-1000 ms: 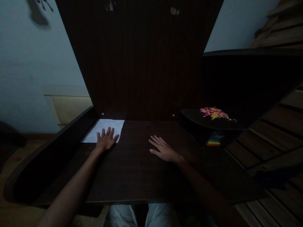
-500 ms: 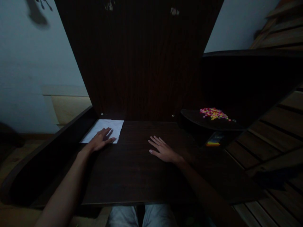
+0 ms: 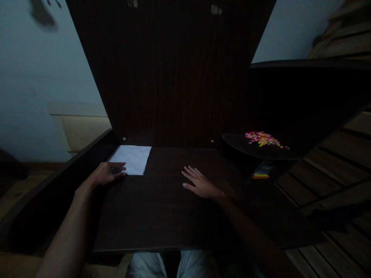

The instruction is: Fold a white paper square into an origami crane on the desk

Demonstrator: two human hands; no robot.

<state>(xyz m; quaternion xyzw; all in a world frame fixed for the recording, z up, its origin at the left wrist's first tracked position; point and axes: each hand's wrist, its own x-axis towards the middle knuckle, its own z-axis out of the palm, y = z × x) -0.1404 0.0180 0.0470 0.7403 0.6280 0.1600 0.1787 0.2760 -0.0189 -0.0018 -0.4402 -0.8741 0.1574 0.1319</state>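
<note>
2 hands on dark worktop [image 3: 162,220]: left hand [image 3: 106,173] touches white paper [image 3: 131,158] near corner, grip unclear; right hand [image 3: 200,185] flat, fingers spread.

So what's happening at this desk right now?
A person sits at a dark desk. Their left hand is at the near left corner of a white sheet of paper lying flat there; too dim to tell if it grips it. Their right hand rests open on the bare wood, holding nothing. A pile of coloured beads sits untouched on a side shelf.
</note>
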